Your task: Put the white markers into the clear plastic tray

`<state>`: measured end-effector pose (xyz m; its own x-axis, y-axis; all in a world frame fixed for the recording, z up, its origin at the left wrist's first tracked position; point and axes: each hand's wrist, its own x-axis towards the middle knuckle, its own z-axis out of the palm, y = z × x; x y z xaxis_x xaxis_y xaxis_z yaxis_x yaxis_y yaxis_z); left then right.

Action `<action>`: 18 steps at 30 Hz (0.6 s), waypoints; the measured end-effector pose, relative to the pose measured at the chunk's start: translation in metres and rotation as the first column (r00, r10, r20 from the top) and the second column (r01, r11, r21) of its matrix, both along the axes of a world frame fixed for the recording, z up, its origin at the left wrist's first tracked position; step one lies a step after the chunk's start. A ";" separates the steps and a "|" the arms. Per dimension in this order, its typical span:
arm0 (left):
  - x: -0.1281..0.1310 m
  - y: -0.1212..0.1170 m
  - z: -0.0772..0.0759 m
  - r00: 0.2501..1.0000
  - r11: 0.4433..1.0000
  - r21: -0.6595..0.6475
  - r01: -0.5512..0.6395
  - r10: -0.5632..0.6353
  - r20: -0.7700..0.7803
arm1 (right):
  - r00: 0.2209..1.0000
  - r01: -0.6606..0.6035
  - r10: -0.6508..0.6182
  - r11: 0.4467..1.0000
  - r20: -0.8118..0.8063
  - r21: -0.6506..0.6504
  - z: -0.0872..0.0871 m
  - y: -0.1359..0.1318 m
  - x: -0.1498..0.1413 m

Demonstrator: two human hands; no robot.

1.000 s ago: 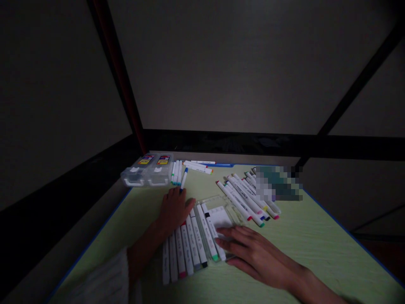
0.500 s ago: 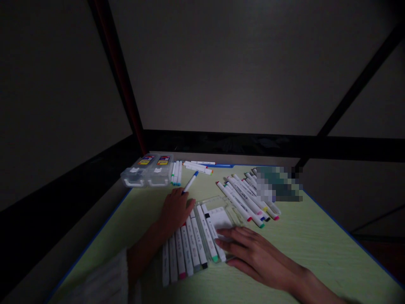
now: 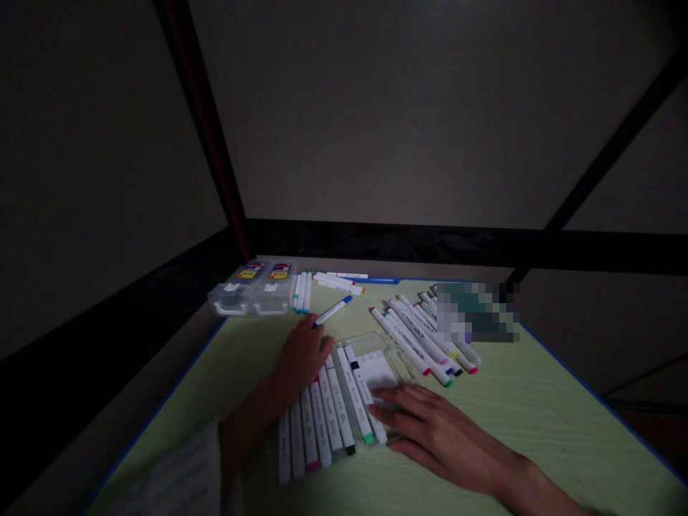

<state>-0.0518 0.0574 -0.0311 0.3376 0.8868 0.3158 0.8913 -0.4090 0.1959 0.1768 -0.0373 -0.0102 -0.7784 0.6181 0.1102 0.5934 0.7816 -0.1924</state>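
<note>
My left hand [image 3: 302, 352] is closed on the near end of a white marker with a blue cap [image 3: 333, 311], which points away and to the right. Below that hand lies a row of white markers [image 3: 321, 423] side by side. A clear plastic case [image 3: 370, 340] lies open to the right of them, with a green-ended marker [image 3: 353, 394] and a black-banded marker [image 3: 366, 401] in it. My right hand [image 3: 438, 433] rests at the case's right side, fingers stretched out, its fingertips beside the black-banded marker.
Two clear cases [image 3: 274, 295] with coloured labels stand at the back left. Several markers [image 3: 303, 292] lie beside them, and more [image 3: 338, 284] lie near the back edge. A loose pile of markers [image 3: 416, 333] lies at the right, beside a blurred green patch [image 3: 473, 312].
The blue-capped marker at my left hand has turned, its far end swinging to the right and lower. My right hand has stayed almost in place.
</note>
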 end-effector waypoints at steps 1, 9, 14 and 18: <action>0.000 0.001 -0.001 1.000 1.000 0.017 0.006 -0.006 0.019 | 1.000 -0.001 0.001 1.000 -0.011 0.003 0.000 0.000 0.000; -0.003 0.007 -0.008 0.985 0.979 0.194 0.053 -0.084 0.153 | 1.000 -0.006 0.006 1.000 -0.021 0.018 -0.001 -0.001 0.001; -0.002 0.006 -0.002 0.970 0.964 0.255 0.075 -0.130 0.207 | 1.000 0.003 -0.002 1.000 -0.023 0.026 -0.002 -0.001 0.000; -0.002 0.003 0.003 0.962 0.952 0.289 0.096 -0.164 0.219 | 1.000 -0.010 0.010 1.000 -0.001 0.027 -0.002 0.000 0.001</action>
